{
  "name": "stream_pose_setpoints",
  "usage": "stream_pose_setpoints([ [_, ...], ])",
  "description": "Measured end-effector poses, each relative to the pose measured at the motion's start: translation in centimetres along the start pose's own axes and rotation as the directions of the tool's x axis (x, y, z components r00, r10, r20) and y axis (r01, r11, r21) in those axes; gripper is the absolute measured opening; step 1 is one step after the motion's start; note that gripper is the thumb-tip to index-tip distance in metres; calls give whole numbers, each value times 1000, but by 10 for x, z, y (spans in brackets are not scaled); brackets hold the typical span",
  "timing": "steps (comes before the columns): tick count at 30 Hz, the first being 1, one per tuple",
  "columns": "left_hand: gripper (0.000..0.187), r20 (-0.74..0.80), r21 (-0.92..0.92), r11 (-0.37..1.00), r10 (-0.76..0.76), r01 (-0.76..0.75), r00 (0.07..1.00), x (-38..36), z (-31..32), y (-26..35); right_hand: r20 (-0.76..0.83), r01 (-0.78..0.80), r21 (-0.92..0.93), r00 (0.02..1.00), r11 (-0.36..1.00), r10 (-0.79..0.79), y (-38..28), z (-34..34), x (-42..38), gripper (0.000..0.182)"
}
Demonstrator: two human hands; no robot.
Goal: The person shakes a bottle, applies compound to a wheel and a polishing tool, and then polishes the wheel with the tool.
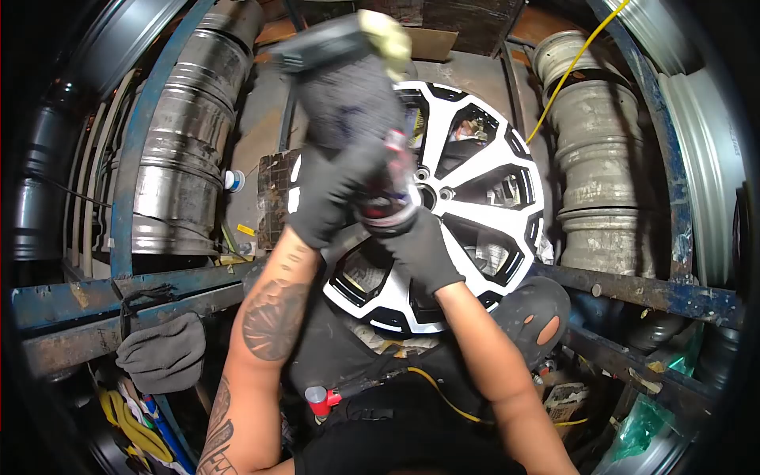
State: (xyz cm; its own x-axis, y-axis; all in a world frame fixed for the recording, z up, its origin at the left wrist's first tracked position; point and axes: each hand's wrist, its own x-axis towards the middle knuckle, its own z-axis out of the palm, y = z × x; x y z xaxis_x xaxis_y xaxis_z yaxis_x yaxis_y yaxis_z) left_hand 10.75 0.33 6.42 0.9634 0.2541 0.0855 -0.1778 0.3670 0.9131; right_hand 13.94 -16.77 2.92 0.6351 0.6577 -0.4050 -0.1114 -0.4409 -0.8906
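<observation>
Black gloves cover both of my hands. My left hand is closed around a motion-blurred dark object with a grey textured body, a black block at its far end and a pale yellow piece beside that block. Fingers bent, my right hand grips the base of a dark and red bottle-like piece, close against my left hand. I cannot tell what kind of thing they hold. Behind and below lies a white and black alloy wheel, face up, partly covered by my hands and the blurred object.
Stacked metal rims stand at the left, and more rims at the right. Blue metal frame bars run along both sides. A yellow hose hangs at upper right. A grey cap hangs at lower left; a red spray-gun-like tool sits near my lap.
</observation>
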Motion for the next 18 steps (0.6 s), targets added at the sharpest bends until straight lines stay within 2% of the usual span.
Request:
stream_pose_setpoints([
  [1,58,-11,152,988,-30,31,999,-2,14,0,-44,132,87,991,987,-129,43,9,16,42],
  [2,65,-15,266,963,-31,34,999,-2,26,0,-124,481,-19,869,877,-479,55,11,20,43],
  [3,74,-28,350,935,-40,47,999,-3,34,1,-184,449,12,879,893,-440,63,16,16,42],
  [4,83,20,403,914,52,-55,998,2,38,-3,-192,465,-62,863,883,-468,67,17,11,43],
  [6,97,40,134,990,-41,36,998,5,48,4,-209,483,-211,827,850,-522,76,18,3,45],
  [7,98,66,223,973,-79,62,995,7,39,5,-186,536,-287,782,794,-595,85,16,7,45],
  [10,97,129,294,956,-53,13,990,3,31,18,-199,507,17,846,862,-494,80,16,4,45],
  [11,86,137,385,918,43,-93,990,2,26,13,-193,518,41,843,855,-502,72,16,4,45],
  [13,75,62,162,986,32,-41,998,3,17,13,-31,262,288,964,921,-264,52,10,0,61],
  [14,70,27,45,999,18,-19,999,5,10,12,28,239,474,958,847,-286,45,12,-2,67],
  [15,56,19,-171,985,21,-18,1000,10,-5,5,82,194,641,945,743,-317,39,17,-2,73],
  [16,55,37,-202,979,46,-38,998,9,-13,15,127,129,780,925,612,-357,34,23,-3,79],
  [17,58,-45,-310,946,85,-95,995,11,-23,19,70,135,868,919,478,-388,33,29,-5,79],
  [18,62,-130,-409,899,116,-160,985,16,-32,24,-23,156,926,933,344,-360,32,28,-7,70],
])
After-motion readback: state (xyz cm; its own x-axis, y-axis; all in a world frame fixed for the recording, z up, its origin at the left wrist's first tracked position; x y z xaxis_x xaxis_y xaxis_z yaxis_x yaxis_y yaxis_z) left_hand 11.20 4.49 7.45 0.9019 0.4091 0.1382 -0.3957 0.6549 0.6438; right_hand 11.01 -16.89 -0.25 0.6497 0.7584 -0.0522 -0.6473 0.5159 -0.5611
